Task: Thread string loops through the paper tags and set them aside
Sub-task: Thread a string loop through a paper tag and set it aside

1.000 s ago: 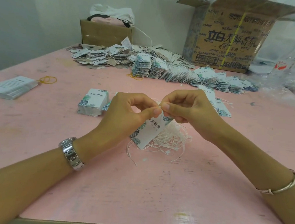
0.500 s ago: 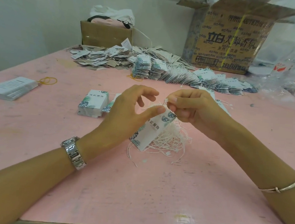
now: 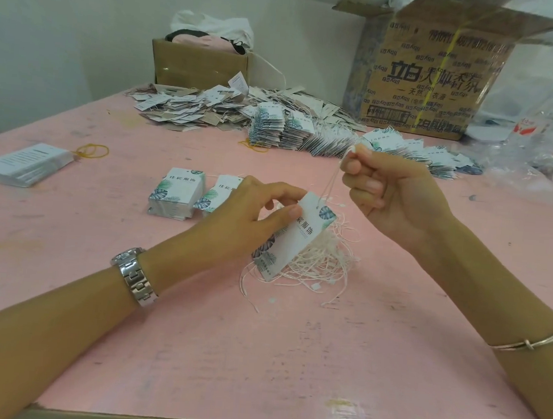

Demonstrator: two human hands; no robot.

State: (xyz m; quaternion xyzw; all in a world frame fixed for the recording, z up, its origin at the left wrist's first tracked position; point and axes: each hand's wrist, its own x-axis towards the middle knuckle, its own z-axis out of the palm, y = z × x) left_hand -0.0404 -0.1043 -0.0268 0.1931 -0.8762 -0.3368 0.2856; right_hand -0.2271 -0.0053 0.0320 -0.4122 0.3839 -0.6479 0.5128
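Note:
My left hand (image 3: pixel 248 213) pinches a white paper tag (image 3: pixel 296 237) with green leaf print, tilted above a tangle of white string loops (image 3: pixel 317 262) on the pink table (image 3: pixel 257 356). My right hand (image 3: pixel 389 191) is raised to the right of the tag and pinches the end of a string loop (image 3: pixel 330 183) that runs down through the hole at the tag's top. Two short stacks of unthreaded tags (image 3: pixel 177 191) lie just left of my left hand. A long row of threaded tags (image 3: pixel 340 138) lies farther back.
A loose heap of tags (image 3: pixel 194 107) sits at the back left before a small cardboard box (image 3: pixel 197 64). A large printed carton (image 3: pixel 438 73) stands back right beside plastic bags (image 3: pixel 545 144). A stack of white cards (image 3: pixel 24 163) and yellow rubber bands (image 3: pixel 92 152) lie far left.
My right hand has drawn up and to the right, pulling the string loop taut through the tag's hole. My left hand has kept hold of the tag, which now sits lower.

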